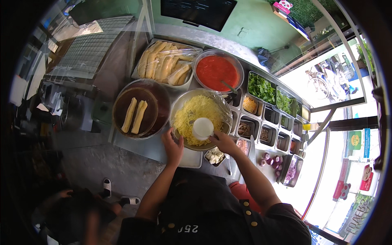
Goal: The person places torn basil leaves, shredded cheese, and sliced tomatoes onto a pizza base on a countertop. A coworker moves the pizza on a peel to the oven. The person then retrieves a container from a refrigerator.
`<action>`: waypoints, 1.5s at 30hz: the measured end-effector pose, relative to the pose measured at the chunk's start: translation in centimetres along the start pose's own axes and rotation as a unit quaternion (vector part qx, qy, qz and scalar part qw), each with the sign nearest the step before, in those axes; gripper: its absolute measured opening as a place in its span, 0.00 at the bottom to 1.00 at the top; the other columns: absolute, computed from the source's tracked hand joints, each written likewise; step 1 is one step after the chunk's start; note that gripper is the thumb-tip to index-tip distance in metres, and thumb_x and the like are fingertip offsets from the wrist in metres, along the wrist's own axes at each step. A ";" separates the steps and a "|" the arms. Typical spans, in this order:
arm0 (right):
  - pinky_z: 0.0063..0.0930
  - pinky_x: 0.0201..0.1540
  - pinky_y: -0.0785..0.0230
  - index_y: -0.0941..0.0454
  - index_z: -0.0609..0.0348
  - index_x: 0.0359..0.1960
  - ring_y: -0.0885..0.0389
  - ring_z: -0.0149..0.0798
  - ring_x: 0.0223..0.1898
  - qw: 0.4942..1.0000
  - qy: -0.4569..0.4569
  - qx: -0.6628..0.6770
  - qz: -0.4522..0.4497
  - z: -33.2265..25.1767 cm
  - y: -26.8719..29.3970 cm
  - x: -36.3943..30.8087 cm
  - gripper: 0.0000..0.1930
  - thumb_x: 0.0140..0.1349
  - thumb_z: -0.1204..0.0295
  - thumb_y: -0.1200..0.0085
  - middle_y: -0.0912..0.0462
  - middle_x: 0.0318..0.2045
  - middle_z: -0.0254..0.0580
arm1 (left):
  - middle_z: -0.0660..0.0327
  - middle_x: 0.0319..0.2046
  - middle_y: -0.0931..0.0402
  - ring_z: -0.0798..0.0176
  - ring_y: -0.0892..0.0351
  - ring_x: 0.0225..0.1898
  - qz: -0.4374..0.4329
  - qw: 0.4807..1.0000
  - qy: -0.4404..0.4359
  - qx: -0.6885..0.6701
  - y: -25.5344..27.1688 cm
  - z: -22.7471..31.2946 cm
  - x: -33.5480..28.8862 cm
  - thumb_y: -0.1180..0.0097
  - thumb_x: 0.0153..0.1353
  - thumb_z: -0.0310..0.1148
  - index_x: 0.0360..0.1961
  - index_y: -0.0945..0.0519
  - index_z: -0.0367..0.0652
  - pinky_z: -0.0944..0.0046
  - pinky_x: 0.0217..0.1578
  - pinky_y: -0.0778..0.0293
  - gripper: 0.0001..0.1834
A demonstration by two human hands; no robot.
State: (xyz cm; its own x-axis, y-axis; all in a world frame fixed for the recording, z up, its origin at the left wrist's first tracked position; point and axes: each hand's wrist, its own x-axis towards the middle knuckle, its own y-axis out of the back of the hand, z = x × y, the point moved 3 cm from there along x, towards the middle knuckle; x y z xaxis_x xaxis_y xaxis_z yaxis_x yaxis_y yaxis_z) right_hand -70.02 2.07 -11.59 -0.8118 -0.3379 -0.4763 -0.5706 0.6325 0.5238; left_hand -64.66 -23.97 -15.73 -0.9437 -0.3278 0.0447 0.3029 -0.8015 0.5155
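A large metal bowl (179, 98) of shredded yellow cheese (192, 112) stands in front of me, with clear plastic wrap around its far and right rim. My right hand (222, 143) pinches the side of a white cup (203, 128), which is over the cheese. My left hand (173, 145) grips the bowl's near left rim, thumb toward the inside. Left of the bowl, two pale dough sticks (129, 115) lie side by side on a round brown board (148, 122) set over a dark round tub.
Behind are a plastic-covered tray of dough sticks (163, 61) and a bowl of red sauce (216, 71) with a spoon. Metal topping pans (267, 118) run along the right, near a knife (252, 153) and red onions (273, 161). Another person (81, 216) is at lower left.
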 end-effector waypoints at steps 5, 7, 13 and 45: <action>0.58 0.50 0.25 0.17 0.63 0.53 0.12 0.66 0.48 0.993 -0.050 -0.049 0.098 -0.4 -3.2 4.7 0.19 0.79 0.58 0.48 0.11 0.45 0.62 | 0.37 0.61 0.30 0.32 0.28 0.64 0.046 0.998 -0.014 -0.031 -1.6 -1.4 1.0 0.39 0.68 0.23 0.71 0.32 0.35 0.42 0.65 0.31 0.31; 0.61 0.49 0.22 0.22 0.61 0.58 0.12 0.68 0.46 0.978 -0.046 -0.175 0.100 -1.0 -3.8 5.9 0.16 0.79 0.63 0.50 0.11 0.44 0.62 | 0.35 0.61 0.30 0.30 0.29 0.64 0.095 0.994 -0.045 -0.029 -2.1 -1.6 1.0 0.43 0.69 0.21 0.74 0.34 0.33 0.40 0.66 0.32 0.32; 0.52 0.42 0.16 0.28 0.61 0.65 0.09 0.60 0.41 0.927 -0.007 -0.336 0.170 -2.0 -5.1 11.0 0.19 0.76 0.71 0.53 0.13 0.46 0.55 | 0.33 0.63 0.32 0.26 0.30 0.65 0.043 0.998 0.043 -0.001 -3.7 -3.7 0.8 0.49 0.72 0.23 0.74 0.36 0.27 0.36 0.67 0.34 0.30; 0.46 0.48 0.17 0.32 0.64 0.73 0.09 0.51 0.48 0.913 0.070 -0.377 0.143 -0.5 -4.0 13.5 0.30 0.72 0.63 0.46 0.15 0.52 0.52 | 0.39 0.67 0.26 0.35 0.25 0.68 -0.263 0.913 -0.149 0.272 -8.4 -0.5 6.1 0.32 0.64 0.36 0.70 0.28 0.32 0.42 0.70 0.30 0.36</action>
State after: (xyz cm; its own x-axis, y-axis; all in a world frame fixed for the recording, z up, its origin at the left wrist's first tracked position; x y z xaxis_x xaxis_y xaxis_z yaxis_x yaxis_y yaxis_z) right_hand -78.72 -5.40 -19.77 -0.9186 -0.3528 -0.1781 -0.2147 0.0673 0.9744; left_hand -72.88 -19.49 -20.16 -0.9585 0.2465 -0.1434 -0.2381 -0.4145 0.8784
